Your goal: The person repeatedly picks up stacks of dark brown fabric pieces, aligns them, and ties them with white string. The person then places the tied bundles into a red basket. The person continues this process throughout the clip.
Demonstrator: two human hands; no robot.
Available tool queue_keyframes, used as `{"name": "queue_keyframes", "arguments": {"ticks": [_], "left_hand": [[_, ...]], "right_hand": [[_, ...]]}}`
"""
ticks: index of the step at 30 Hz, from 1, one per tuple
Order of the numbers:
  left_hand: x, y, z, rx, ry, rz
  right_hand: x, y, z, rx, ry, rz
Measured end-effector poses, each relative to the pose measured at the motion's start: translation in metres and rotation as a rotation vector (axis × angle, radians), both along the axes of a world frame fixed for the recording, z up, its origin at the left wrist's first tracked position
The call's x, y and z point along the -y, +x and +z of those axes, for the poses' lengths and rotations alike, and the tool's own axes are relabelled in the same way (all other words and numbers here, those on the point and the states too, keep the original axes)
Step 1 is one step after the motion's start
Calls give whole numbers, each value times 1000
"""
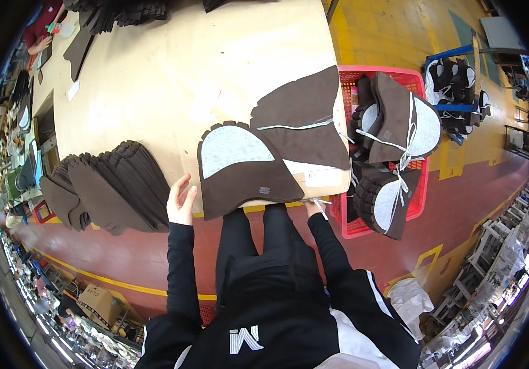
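Tied bundles (390, 138) in the red crate (353, 230) look done; the brown piece (240, 184) before you seems unfinished.
It lies at centre frame, overhanging the table's (147, 86) near edge, notched along its top, with a pale grey half-round panel (230, 147). The loose stack (113, 190) at left probably remains. Your left hand (182, 200) is spread beside the piece; your right hand (315, 208) is at a white tie (321, 202), but whether it pinches, I can't tell.
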State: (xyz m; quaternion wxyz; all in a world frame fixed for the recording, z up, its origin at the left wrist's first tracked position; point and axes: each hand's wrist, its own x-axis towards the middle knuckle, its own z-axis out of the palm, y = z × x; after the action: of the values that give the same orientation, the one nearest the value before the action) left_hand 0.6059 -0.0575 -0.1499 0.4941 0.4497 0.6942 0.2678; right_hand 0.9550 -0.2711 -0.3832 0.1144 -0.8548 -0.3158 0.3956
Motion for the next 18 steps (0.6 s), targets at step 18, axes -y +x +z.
{"name": "queue_keyframes", "arguments": {"ticks": [18], "left_hand": [[-5, 25, 14, 212, -20, 29]], "right_hand": [[163, 6, 109, -125, -503, 525]]}}
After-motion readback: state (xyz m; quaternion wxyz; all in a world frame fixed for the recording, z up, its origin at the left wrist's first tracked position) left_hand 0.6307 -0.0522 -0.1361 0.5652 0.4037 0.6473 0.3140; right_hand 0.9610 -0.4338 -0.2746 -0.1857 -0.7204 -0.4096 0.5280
